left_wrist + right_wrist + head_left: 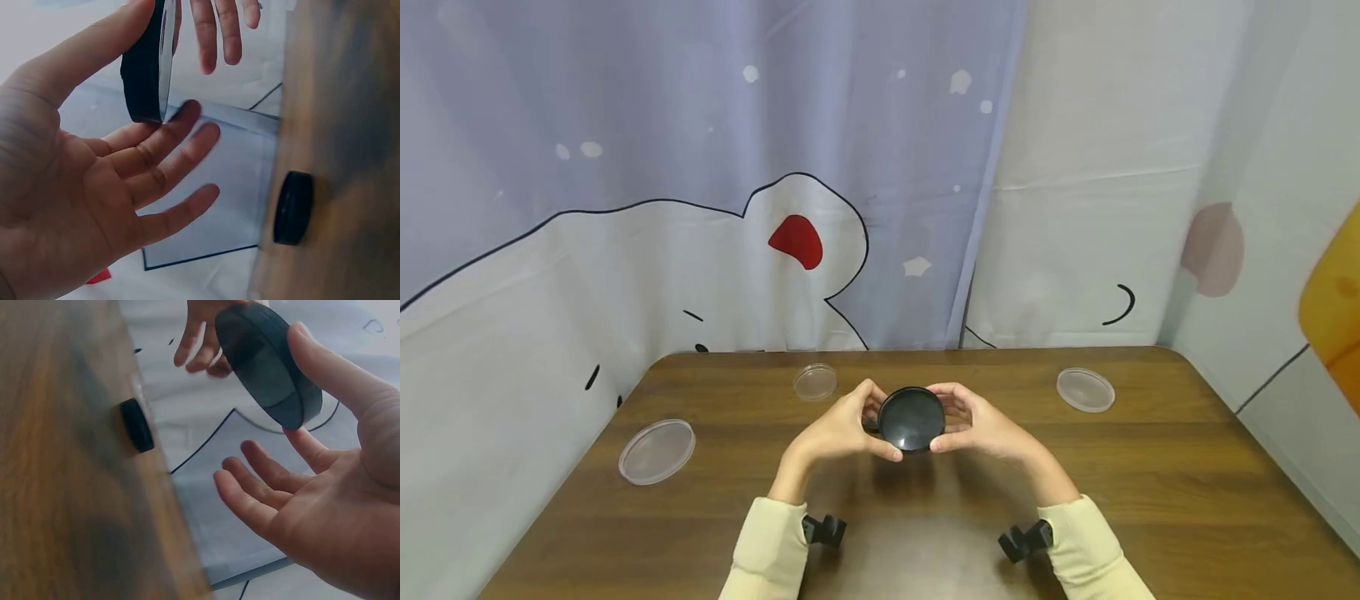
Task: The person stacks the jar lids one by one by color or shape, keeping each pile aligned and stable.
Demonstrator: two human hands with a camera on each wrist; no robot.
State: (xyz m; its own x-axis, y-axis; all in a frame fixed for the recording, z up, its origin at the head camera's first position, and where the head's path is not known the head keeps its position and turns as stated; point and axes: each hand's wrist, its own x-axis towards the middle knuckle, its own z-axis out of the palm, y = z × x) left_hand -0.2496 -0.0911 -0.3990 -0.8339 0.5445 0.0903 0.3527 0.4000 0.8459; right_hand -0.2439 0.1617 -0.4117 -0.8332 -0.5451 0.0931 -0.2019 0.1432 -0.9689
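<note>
A shallow black round lid [912,419] is held up over the middle of the table, its glossy face tilted toward the head camera. On its left side my left hand [850,425] pinches the rim between thumb and fingers. From the opposite side my right hand [977,425] grips it the same way. In the right wrist view the lid [269,369] shows a raised rim around a flat face, with the lower fingers spread below it. A second black round piece [294,208] sits on the table behind, mostly hidden by the hands in the head view.
Three clear round plastic dishes or lids lie on the wooden table [1150,467]: a large one [657,452] at left, a small one [815,382] at the back, another [1086,390] at back right. A printed curtain [700,125] hangs behind the table's far edge.
</note>
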